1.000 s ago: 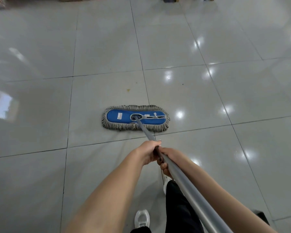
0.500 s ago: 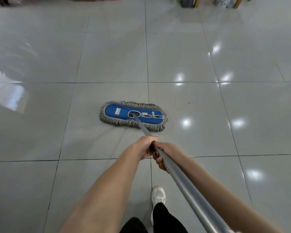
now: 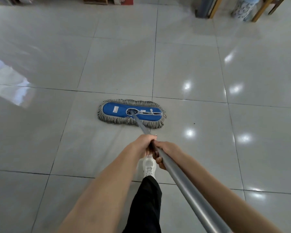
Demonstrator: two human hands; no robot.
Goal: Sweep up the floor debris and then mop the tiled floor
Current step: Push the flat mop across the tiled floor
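Blue mop head [image 3: 131, 113] lay flat on the tiled floor [image 3: 200, 73] ahead of your fingers, long axis crosswise; left hand [image 3: 143, 143] nearer it, right hand [image 3: 166, 153] just behind, both closed round the handle [image 3: 183, 180].

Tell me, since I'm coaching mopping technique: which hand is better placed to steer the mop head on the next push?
Probably the left hand: it grips the handle nearest the mop head; the right hand sits just behind.
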